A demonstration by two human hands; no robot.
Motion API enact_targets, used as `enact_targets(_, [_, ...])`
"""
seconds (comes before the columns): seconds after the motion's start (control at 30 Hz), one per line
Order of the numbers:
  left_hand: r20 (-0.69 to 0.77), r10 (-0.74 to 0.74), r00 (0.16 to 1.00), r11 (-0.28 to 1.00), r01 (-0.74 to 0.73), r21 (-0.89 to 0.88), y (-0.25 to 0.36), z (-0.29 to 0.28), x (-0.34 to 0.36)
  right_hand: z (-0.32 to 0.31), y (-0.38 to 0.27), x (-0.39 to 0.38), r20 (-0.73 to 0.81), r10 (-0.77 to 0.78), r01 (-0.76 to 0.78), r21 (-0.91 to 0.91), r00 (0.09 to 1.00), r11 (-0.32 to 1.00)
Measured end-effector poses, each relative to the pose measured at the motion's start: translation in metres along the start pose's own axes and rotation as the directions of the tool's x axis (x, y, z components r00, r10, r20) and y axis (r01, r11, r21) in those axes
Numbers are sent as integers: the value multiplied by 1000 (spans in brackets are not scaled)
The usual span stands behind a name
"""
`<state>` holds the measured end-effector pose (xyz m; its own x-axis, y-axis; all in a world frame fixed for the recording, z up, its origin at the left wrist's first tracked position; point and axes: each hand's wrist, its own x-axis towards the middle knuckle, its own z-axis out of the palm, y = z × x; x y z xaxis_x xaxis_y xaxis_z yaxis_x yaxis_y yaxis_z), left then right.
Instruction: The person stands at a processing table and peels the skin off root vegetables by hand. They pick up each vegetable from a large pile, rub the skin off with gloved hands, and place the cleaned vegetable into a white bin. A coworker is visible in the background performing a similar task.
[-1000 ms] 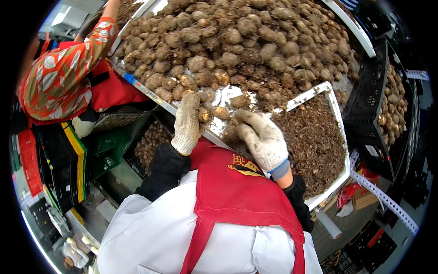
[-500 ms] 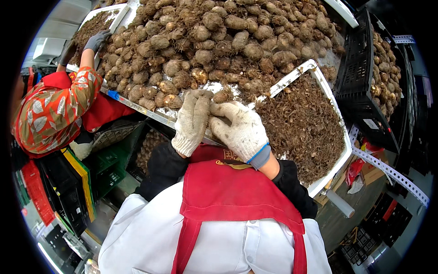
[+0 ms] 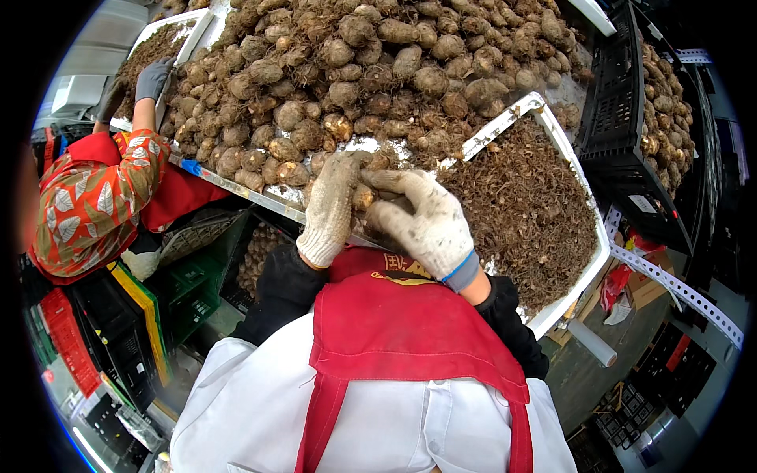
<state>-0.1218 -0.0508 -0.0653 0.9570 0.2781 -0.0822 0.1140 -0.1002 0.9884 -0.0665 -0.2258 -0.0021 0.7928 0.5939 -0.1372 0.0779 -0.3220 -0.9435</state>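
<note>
In front of my chest, at the near edge of the table, my left hand (image 3: 330, 206) in a soiled white knit glove is closed around a small brown taro corm (image 3: 363, 197). Only a light patch of the corm shows between the gloves. From the other side my right hand (image 3: 426, 219), gloved alike, meets it with thumb and fingers bent around it; the fingertips are partly hidden. Just beyond the hands lies a big heap of hairy taro corms (image 3: 343, 94). Beside my right hand a white foam tray (image 3: 582, 177) holds brown fibrous peelings (image 3: 528, 213).
At the far left, a co-worker's grey-gloved hand (image 3: 153, 79) rests by another white tray (image 3: 197, 31) of peelings. A black crate (image 3: 611, 102) stands at the right, with more corms behind it. Green crates (image 3: 185, 276) sit below the table on the left; a perforated metal bar (image 3: 678, 296) runs at right.
My right hand has shifted slightly right and down, its thumb and fingers wider apart, and more of the corm shows. The left hand stays nearly in place. The view has tilted slightly.
</note>
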Motion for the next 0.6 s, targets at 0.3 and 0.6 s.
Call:
enact_targets(0.3, [279,-234,931,488,361,-795,16,14,-8,3,12,2,-196,-171,107,-299,966,948])
enact_targets(0.6, [360,-414,836,769,533,-352,47,2,1,-5,15,-8,-173,-152,94,-306,973,947])
